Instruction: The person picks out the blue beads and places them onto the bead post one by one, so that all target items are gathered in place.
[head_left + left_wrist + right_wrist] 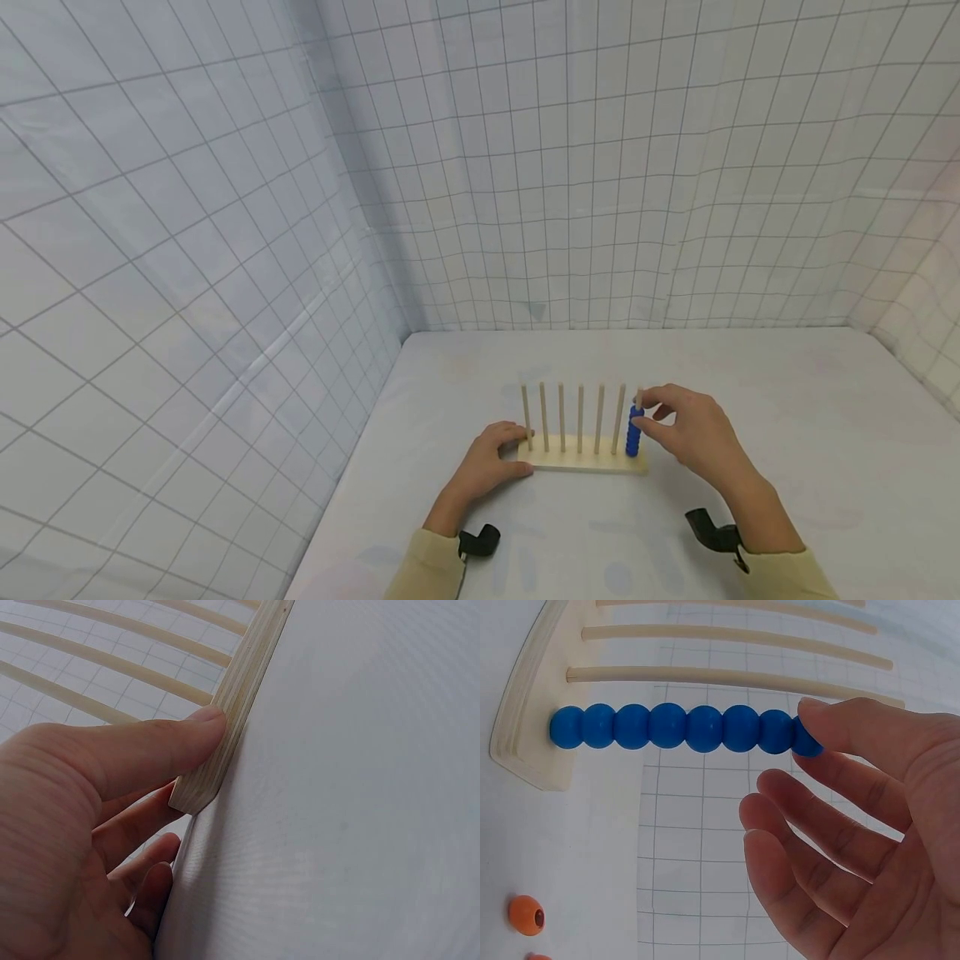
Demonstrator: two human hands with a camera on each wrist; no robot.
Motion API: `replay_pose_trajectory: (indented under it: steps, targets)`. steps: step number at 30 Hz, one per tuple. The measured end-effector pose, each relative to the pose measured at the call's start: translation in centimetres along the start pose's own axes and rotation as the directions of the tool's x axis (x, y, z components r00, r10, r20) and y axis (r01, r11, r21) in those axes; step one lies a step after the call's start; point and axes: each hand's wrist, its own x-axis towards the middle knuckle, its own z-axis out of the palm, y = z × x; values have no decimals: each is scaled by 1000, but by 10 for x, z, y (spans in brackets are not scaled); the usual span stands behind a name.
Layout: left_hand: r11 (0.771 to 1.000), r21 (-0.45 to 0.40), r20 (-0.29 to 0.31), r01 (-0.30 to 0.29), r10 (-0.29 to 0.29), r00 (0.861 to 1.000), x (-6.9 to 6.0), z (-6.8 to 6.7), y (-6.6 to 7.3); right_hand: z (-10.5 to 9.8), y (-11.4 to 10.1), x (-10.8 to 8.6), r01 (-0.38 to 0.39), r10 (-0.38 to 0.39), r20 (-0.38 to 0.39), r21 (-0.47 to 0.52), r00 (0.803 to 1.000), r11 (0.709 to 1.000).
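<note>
A pale wooden base (585,465) with a row of several upright pegs (581,417) stands on the table. My left hand (483,462) grips its left end, thumb on the front edge, as the left wrist view shows with the thumb on the plywood side (251,667). The rightmost peg carries a stack of blue beads (633,442). At the top of that stack, my right hand (697,429) pinches the uppermost blue bead (808,740) between thumb and index finger. Its other fingers are loosely bent and hold nothing. The remaining pegs are bare.
An orange bead (525,916) lies on the table near the base's right end, with part of another at the right wrist view's lower edge. White cloth with a grid (570,208) hangs behind and at both sides. Each wrist wears a black camera mount (480,542).
</note>
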Motion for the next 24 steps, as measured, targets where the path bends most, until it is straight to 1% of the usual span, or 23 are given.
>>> replay_pose_trajectory:
  steps: [5, 10, 13, 16, 20, 24]
  targets:
    - [1000, -10, -4, 4, -5, 1000, -1, 1, 0, 0, 1, 0, -1, 1, 15, -9, 1000, 1000]
    - [1000, 1, 0, 1, -1, 1000, -1, 1, 0, -4, 2, -1, -12, 13, 30, -7, 999, 1000]
    - [1000, -3, 10, -5, 5, 1000, 0, -3, 0, -6, 1, 0, -6, 7, 34, -8, 999, 1000]
    - [999, -38, 21, 18, -17, 1000, 0, -9, -1, -9, 1, 3, 13, -13, 36, -15, 999, 1000]
    - [997, -63, 15, 33, -32, 999, 0, -16, 2, -15, 1, 6, 22, -21, 49, -31, 999, 999]
    - [999, -33, 19, 25, -24, 1000, -1, -23, 8, -19, 3, 6, 34, -31, 72, -30, 997, 999]
